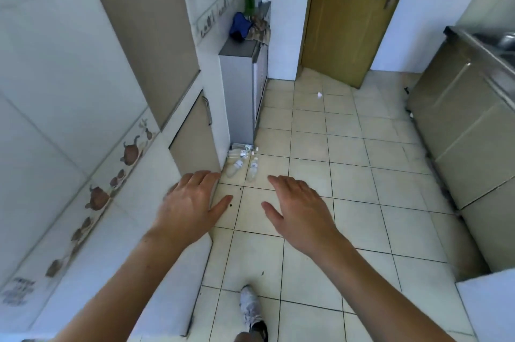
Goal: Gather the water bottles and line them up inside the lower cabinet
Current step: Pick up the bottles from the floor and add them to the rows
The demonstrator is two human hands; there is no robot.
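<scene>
- Both grips are spread flat and hold nothing: left hand [192, 203] and right hand [299, 209], palms down, above the floor [348, 174].
- Bottles [242, 163] lie ahead on the floor, well apart from my fingers, mostly pointing away from me.
- They sit at the cabinet [195, 135] foot, door closed; my left hand looks nearer it.

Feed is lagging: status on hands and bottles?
Left hand and right hand open, empty. Water bottles lying on floor by closed lower cabinet door. Path clear.
</scene>
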